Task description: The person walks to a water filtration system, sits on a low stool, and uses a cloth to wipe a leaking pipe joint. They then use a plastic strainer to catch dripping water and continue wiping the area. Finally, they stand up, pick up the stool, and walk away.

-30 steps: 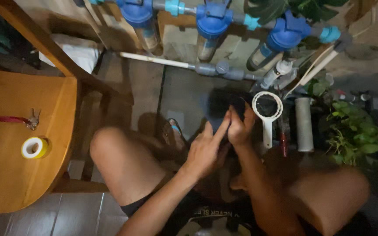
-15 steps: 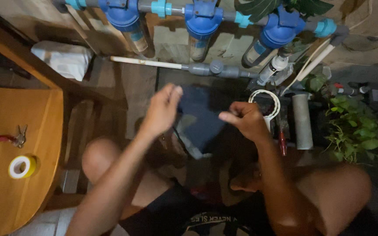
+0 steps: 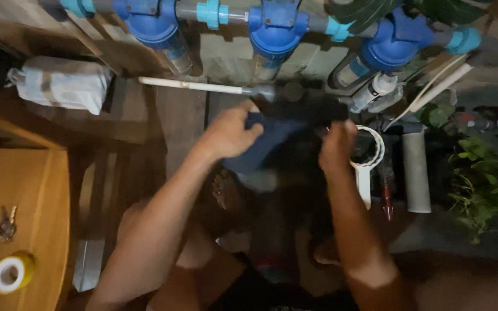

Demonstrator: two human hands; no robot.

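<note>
A dark blue cloth (image 3: 272,144) is stretched between both hands in front of me, blurred by motion. My left hand (image 3: 229,132) grips its left upper edge. My right hand (image 3: 336,147) pinches its right upper edge, next to a white ring-shaped filter wrench (image 3: 367,167) on the floor. Above the hands hang three blue water filter housings (image 3: 275,26) joined by a pipe with light blue fittings. My bare knees and a foot show under the cloth.
A wooden table (image 3: 30,190) at the left carries keys (image 3: 4,224) and a yellow tape roll (image 3: 11,272). A white bag (image 3: 61,83) lies at the back left. A grey pipe piece (image 3: 416,170), a red-handled tool (image 3: 386,198) and green plants (image 3: 485,184) are at the right.
Both hands have risen and spread apart, pulling the dark blue cloth open toward the filter housings. A second ago the hands were close together lower down.
</note>
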